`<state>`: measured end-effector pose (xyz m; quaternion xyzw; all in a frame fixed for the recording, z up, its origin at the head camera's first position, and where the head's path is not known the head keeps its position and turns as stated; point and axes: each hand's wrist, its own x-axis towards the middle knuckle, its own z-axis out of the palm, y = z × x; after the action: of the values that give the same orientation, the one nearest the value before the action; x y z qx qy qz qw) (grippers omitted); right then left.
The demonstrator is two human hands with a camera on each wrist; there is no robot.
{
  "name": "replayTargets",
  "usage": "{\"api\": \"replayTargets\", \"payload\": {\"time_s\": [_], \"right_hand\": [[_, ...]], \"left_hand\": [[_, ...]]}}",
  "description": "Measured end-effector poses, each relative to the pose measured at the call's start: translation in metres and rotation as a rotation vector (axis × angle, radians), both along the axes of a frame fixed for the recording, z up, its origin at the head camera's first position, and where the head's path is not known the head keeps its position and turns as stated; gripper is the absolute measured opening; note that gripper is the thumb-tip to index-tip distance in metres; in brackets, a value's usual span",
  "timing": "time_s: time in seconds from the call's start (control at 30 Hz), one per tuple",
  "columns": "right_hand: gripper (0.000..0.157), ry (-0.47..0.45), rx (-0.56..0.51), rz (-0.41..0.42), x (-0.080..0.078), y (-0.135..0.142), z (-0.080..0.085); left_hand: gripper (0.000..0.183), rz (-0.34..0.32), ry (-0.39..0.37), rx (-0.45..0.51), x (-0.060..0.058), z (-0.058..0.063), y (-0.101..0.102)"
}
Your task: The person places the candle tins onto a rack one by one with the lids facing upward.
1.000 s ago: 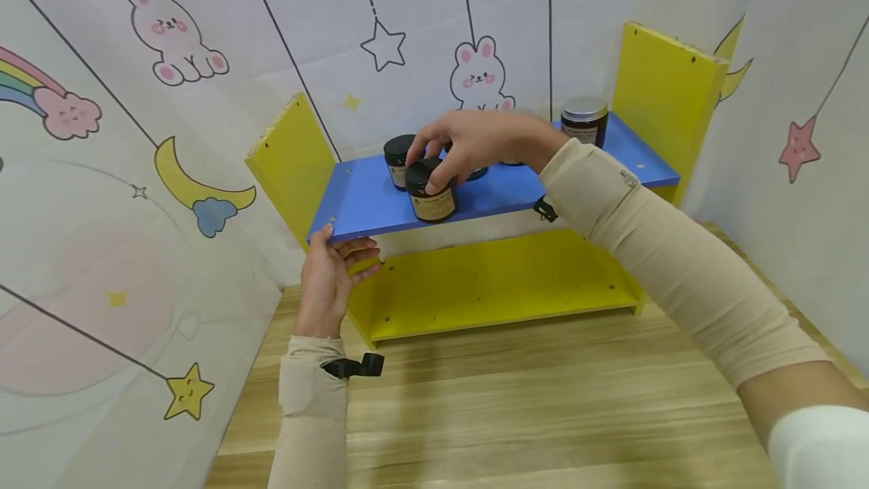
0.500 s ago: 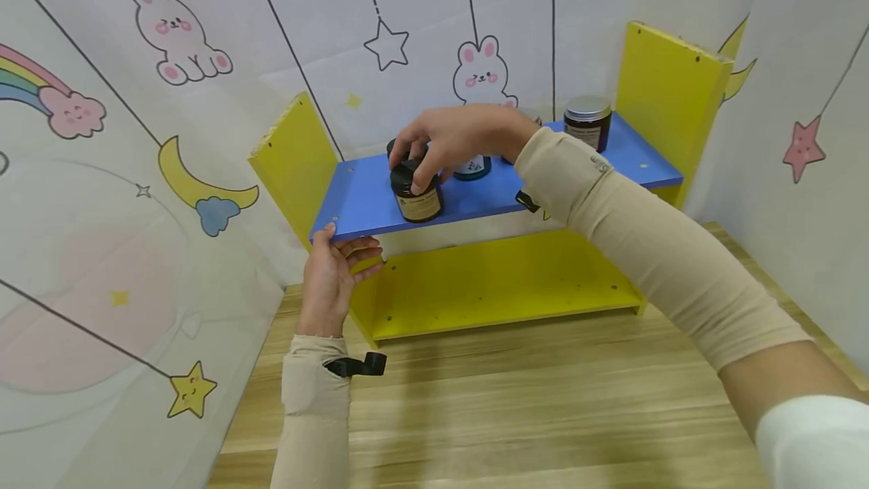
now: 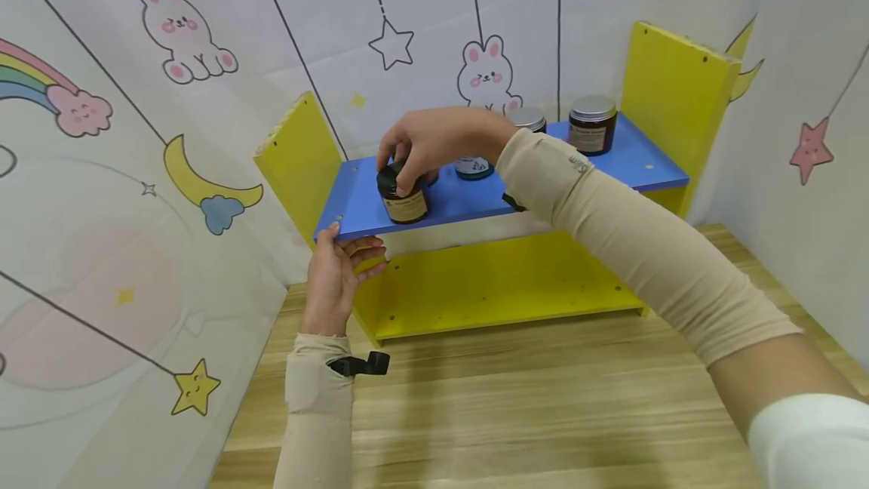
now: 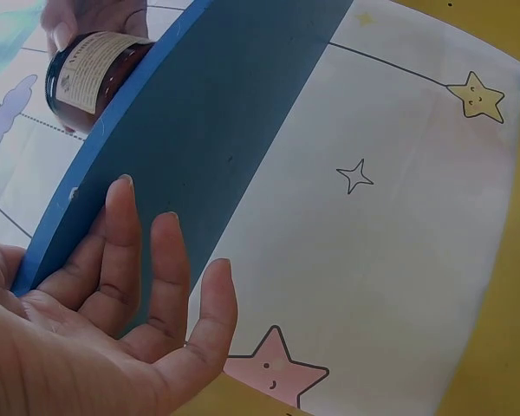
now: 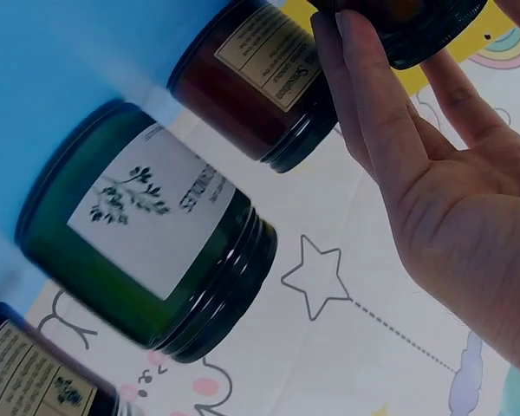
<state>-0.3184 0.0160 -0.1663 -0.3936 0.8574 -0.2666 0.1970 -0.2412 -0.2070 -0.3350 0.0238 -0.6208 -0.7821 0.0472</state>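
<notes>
A dark brown candle jar (image 3: 407,208) with a black lid and a tan label is at the left part of the blue shelf board (image 3: 360,206), close to its front edge. From above, my right hand (image 3: 441,138) grips it round the lid; the right wrist view catches the jar (image 5: 425,26) between thumb and fingers. At the board's front left corner, my left hand (image 3: 329,281) pinches the edge, thumb on top and fingers beneath. Behind the held jar stands another brown jar (image 5: 251,78), mostly hidden in the head view. To its right is a green jar (image 5: 156,225) with a white label.
Two silver-lidded brown jars stand farther right, one partly behind my right arm (image 3: 528,119), the other a labelled jar (image 3: 592,127) near the yellow right side panel (image 3: 679,89). The yellow left panel (image 3: 299,149) rises beside the board. Below lies a yellow bottom shelf (image 3: 489,289).
My right hand has slid the held jar leftward along the board's front. The green jar and a silver lid now show more. My left hand keeps its hold at the corner.
</notes>
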Motion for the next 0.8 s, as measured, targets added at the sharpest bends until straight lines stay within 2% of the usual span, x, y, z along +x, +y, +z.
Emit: {"api": "replayTargets", "payload": {"time_s": [0.33,0.8], "right_hand": [[0.043,0.093,0.096,0.010,0.002,-0.023,0.007],[0.043,0.066,0.153,0.004,0.001,-0.049,0.015]], "left_hand": [[0.049,-0.004,-0.005,0.001,0.000,0.001,-0.001],[0.050,-0.004,0.000,0.008,-0.001,0.000,0.000]]}}
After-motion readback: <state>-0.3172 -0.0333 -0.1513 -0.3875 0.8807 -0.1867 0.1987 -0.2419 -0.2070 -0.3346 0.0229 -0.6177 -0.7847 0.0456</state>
